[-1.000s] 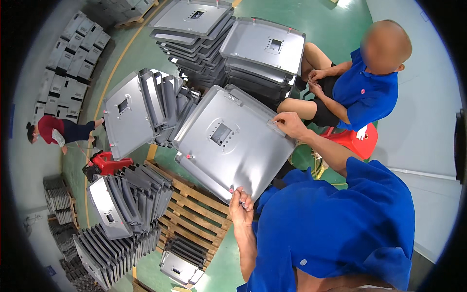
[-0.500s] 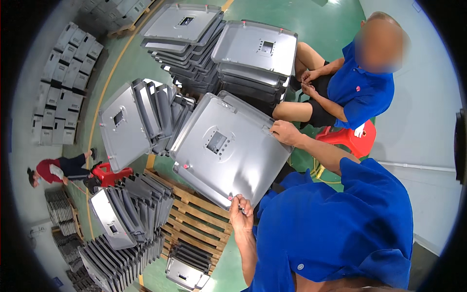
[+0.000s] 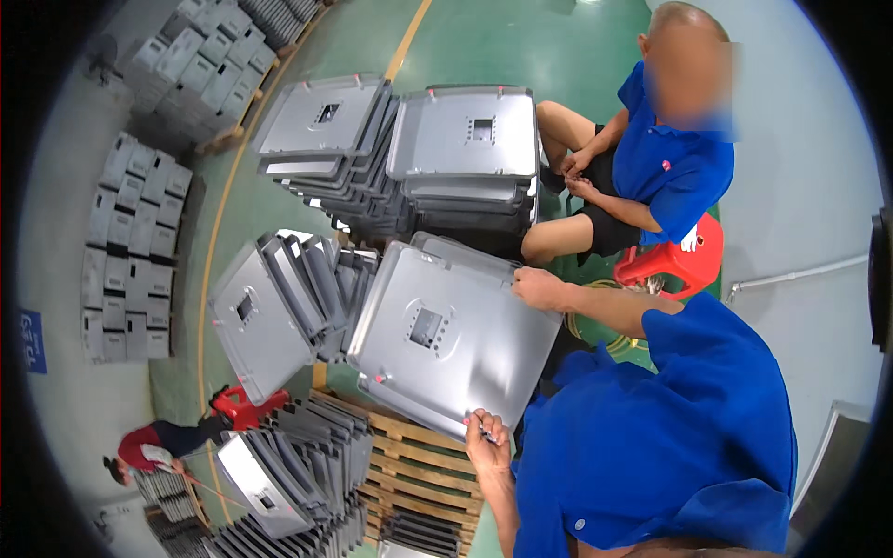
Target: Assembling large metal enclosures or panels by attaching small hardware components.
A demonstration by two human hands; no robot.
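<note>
Head view: large grey square sheet-metal panel (image 3: 446,339) with a small square cut-out, mid-frame, tilted over a wooden pallet (image 3: 419,470). Left hand (image 3: 486,437) closed on its lower edge, right hand (image 3: 539,288) gripping the upper right corner. Probably stiff, fairly heavy, sharp-edged; best gripped at opposite edges. Similar panels (image 3: 279,307) leaning just left.

The grey metal panel (image 3: 446,339) has tilted flatter between both hands

A big, flat, grey metal panel (image 3: 446,339) with a small square hole in its middle sits tilted on edge.
</note>
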